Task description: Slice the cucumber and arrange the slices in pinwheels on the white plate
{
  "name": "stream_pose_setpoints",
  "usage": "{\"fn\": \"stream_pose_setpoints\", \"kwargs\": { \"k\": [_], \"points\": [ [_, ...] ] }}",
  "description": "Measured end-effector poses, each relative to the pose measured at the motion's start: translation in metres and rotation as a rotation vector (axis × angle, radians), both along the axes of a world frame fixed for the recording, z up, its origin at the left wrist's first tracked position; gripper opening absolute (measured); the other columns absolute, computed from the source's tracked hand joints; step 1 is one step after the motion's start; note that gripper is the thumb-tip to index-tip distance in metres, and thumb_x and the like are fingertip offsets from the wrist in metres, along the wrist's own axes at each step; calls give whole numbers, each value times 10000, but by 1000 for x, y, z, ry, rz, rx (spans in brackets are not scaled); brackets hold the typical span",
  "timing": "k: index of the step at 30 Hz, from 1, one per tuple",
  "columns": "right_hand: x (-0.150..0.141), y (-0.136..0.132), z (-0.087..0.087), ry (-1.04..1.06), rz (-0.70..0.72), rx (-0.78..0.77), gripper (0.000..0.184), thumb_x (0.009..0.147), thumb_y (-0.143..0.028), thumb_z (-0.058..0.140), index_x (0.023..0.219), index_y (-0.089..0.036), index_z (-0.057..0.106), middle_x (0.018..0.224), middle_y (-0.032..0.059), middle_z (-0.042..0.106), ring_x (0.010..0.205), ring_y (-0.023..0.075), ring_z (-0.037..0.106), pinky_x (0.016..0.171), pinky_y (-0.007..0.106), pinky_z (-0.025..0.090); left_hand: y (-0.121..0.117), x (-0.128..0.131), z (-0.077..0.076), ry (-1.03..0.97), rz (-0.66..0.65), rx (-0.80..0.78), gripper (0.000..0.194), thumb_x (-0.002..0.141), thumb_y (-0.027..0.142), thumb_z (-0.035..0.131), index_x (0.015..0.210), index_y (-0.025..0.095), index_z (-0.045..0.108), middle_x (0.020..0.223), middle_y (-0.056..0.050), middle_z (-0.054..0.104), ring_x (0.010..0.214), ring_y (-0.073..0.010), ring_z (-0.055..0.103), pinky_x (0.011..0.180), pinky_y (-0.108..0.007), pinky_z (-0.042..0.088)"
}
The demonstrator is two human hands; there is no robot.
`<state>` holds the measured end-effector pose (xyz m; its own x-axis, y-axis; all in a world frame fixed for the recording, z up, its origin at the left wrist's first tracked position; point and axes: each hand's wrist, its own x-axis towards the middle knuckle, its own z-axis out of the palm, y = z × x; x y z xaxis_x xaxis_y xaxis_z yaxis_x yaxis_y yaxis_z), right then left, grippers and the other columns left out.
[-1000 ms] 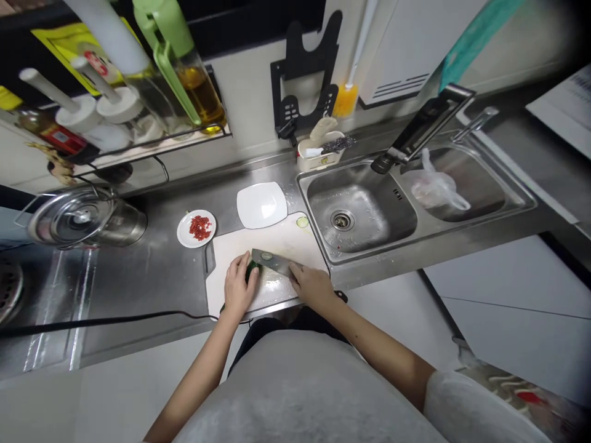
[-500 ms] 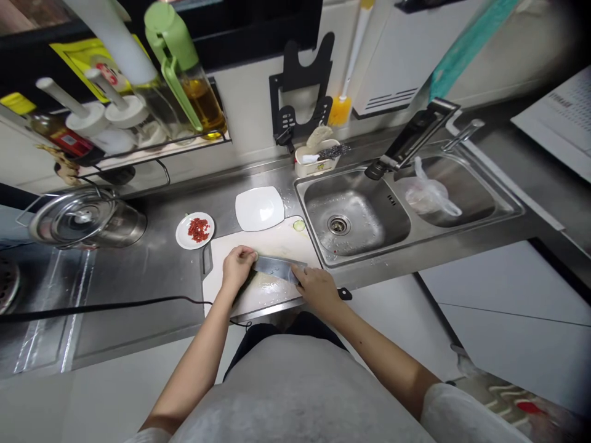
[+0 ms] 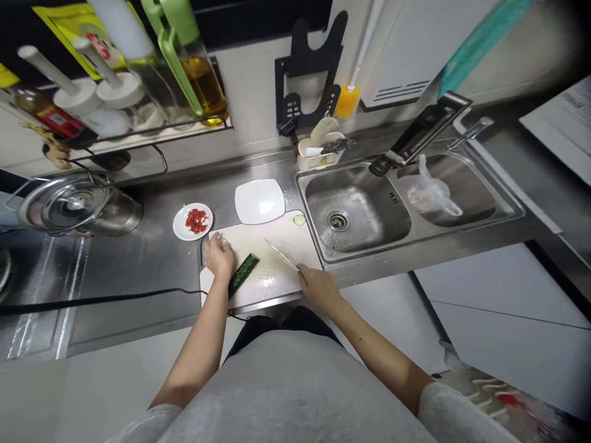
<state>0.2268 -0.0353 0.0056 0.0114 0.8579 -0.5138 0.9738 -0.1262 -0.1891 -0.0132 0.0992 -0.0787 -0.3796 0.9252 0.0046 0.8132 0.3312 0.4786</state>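
Observation:
My right hand (image 3: 319, 287) is closed round the handle of a kitchen knife (image 3: 282, 253), its blade seen nearly edge-on over the white cutting board (image 3: 281, 239). At the board's left edge, my left hand (image 3: 218, 257) has its fingers curled about a pale green cucumber slice (image 3: 223, 241). A dark green piece of cucumber (image 3: 244, 273) lies on the board beside the left wrist, its cut end towards the knife. Another cucumber slice (image 3: 299, 219) rests at the board's far right corner.
Behind the board stand a white square plate (image 3: 259, 202) and a small plate (image 3: 178, 229) of chopped red bits. To the right is a double sink (image 3: 406, 224) with a faucet (image 3: 413, 138). A lidded steel pot (image 3: 115, 212) and a black cord (image 3: 115, 298) are on the left.
My left hand has moved left, away from the knife, with the slice. The knife has turned from flat to edge-on, and the cucumber piece now shows.

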Motion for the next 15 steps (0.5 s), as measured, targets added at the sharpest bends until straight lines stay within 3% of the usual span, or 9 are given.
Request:
{"fn": "stream_pose_setpoints", "kwargs": {
  "k": [5, 7, 11, 15],
  "points": [
    [-5, 4, 0, 49, -22, -41, 376, 1009, -296, 226, 1276, -183, 467, 985, 114, 715, 925, 221, 671, 757, 292, 417, -19, -24, -5, -18, -101, 199, 440, 844, 263, 551, 1278, 192, 567, 1213, -140, 550, 1086, -258, 544, 984, -417, 407],
    [-8, 5, 1, 76, -14, -44, 361, 1008, -305, 242, 1263, -184, 468, 953, 105, 716, 904, 226, 674, 737, 291, 414, -32, -28, -1, -55, -250, 236, 354, 869, 303, 537, 1191, 181, 617, 1132, -123, 586, 1037, -240, 566, 958, -399, 434],
    [-16, 9, 9, 92, 38, -83, 355, 1012, -346, 254, 1173, -188, 528, 949, 111, 711, 913, 240, 672, 722, 293, 414, -59, -21, 6, -129, -679, 234, 271, 907, 326, 518, 1101, 218, 673, 1073, -76, 639, 1022, -199, 589, 931, -345, 468],
    [-23, 14, 16, 90, 76, -109, 365, 1014, -336, 250, 1156, -180, 548, 962, 125, 707, 930, 239, 672, 738, 297, 423, -70, -12, 1, -100, -775, 283, 272, 923, 302, 509, 1115, 241, 691, 1102, -71, 654, 1010, -186, 601, 915, -340, 488]
  ]
}}
